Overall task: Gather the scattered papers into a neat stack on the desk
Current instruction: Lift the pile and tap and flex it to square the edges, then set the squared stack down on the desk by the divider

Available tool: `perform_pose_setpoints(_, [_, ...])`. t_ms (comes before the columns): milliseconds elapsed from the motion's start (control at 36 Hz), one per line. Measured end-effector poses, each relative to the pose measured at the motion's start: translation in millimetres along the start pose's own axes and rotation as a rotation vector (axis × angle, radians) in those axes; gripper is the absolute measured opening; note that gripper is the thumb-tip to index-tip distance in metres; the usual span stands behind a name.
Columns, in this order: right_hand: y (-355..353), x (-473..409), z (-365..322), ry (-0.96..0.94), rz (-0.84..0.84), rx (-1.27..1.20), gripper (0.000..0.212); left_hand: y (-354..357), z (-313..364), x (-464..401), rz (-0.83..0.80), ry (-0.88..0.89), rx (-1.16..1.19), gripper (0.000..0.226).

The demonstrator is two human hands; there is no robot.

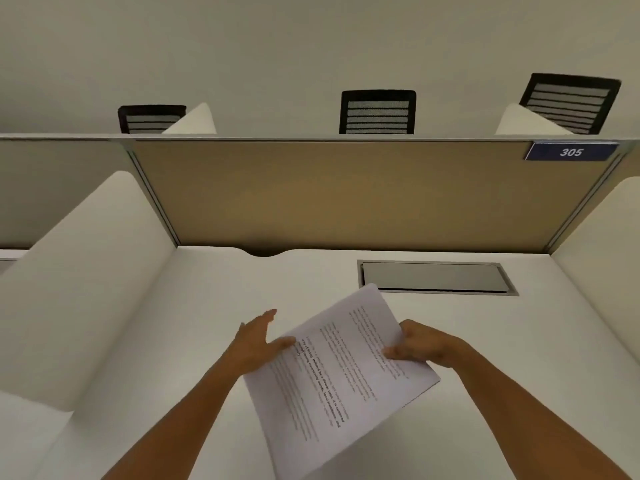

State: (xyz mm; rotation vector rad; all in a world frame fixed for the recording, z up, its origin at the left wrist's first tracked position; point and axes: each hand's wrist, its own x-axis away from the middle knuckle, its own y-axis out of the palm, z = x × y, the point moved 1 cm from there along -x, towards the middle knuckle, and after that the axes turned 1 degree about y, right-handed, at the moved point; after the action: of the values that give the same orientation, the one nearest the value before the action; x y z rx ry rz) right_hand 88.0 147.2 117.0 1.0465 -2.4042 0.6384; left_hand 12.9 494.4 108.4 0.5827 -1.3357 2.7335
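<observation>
A bundle of white printed papers is held above the white desk, turned at an angle with its far corner toward the metal hatch. My right hand grips its right edge, thumb on top. My left hand is at the left edge, thumb on the top sheet and fingers spread flat behind it. How many sheets are in the bundle is not visible. No other loose papers show on the desk.
A closed metal cable hatch is set into the desk at the back right. A tan partition with a blue "305" plate closes the back. White side dividers stand left and right. Three black chairs stand beyond.
</observation>
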Motion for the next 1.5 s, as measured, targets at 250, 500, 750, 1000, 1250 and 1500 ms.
perform_pose_setpoints(250, [1, -2, -53, -0.016, -0.129, 0.178, 0.038, -20, 17, 27, -0.503, 0.023, 0.524, 0.057])
perform_pose_setpoints(500, [6, -11, -76, 0.037, -0.179, 0.233, 0.015, -6, -3, 43, -0.476, 0.006, 0.601, 0.044])
perform_pose_setpoints(750, [-11, -19, -78, -0.05, 0.043, -0.091, 0.034, -5, -12, 40, -0.2, 0.041, 0.723, 0.046])
perform_pose_setpoints(1000, [47, -41, -45, -0.156, 0.228, -0.611, 0.023, -16, -29, 25, -0.012, -0.032, 0.957, 0.033])
perform_pose_setpoints(1250, [131, -62, -60, -0.144, 0.391, -0.498, 0.031, -28, -59, 18, 0.127, -0.089, 0.939, 0.026])
perform_pose_setpoints(1500, [183, -96, -88, -0.116, 0.656, -0.431, 0.046, -48, -95, 12, 0.237, -0.058, 0.862, 0.022])
